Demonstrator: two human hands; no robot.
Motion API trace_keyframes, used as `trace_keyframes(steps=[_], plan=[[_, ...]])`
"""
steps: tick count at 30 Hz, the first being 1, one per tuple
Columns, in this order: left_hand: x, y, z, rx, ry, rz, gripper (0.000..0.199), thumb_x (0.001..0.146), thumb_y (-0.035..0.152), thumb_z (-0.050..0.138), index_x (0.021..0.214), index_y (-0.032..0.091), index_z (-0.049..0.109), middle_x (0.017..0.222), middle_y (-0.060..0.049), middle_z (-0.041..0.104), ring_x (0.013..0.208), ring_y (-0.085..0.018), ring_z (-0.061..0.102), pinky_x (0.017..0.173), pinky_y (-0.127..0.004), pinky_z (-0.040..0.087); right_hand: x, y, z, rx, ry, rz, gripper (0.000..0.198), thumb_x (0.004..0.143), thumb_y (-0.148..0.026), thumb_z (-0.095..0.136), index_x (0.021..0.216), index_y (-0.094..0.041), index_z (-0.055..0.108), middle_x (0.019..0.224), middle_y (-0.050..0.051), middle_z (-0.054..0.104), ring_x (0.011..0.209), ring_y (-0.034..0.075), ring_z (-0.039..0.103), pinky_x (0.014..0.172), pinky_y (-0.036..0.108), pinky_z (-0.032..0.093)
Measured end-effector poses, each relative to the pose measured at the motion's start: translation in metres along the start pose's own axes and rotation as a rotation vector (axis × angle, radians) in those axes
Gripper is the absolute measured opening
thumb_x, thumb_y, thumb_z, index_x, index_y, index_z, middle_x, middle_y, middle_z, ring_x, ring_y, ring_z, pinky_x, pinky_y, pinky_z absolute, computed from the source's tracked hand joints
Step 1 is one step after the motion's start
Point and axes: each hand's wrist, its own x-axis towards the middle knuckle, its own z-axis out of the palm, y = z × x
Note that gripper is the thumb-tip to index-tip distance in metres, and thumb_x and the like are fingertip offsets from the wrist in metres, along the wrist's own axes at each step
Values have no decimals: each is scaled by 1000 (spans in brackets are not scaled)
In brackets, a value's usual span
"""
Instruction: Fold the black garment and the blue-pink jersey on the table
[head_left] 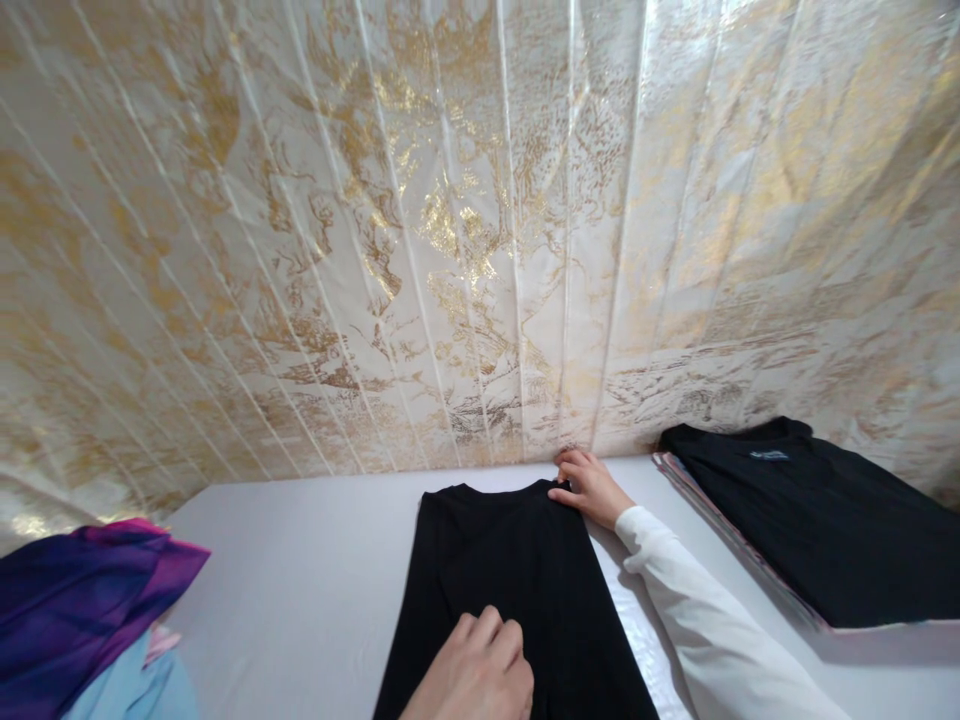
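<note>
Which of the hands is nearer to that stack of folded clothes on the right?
The right hand, at the black garment's far corner, just left of the stack. The left hand presses the garment's near middle, farther away.

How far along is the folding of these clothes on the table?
Done: a stack of folded garments, black one on top, lies at the right. In hand: a black garment, folded into a narrow strip; the right hand pinches its far corner and the left hand presses its near part. Left: a purple and blue cloth pile sits unfolded at the left.
</note>
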Motion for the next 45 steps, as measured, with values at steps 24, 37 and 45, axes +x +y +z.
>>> trace_keyframes(steps=[24,37,45], plan=[[7,-17,11,-294,-89,-60,83,85,58,48,148,17,11,151,-12,-2,140,-32,-1,109,-57,12,2,-12,-5,7,15,-9,15,76,-32,65,77,-23,54,90,6,59,91,25,53,82,39,43],[-21,-63,-7,-237,151,-339,57,88,19,40,144,21,27,153,-3,15,140,-17,11,112,-41,17,-65,-157,-38,415,-289,-203,36,73,-9,49,104,-28,51,108,3,56,103,21,52,90,35,41],[-17,-67,15,-190,172,-318,61,82,8,40,141,21,33,151,-4,23,139,-17,17,111,-40,22,-107,-161,4,270,-442,-322,28,71,-9,48,91,-25,60,82,1,63,75,18,56,70,29,42]])
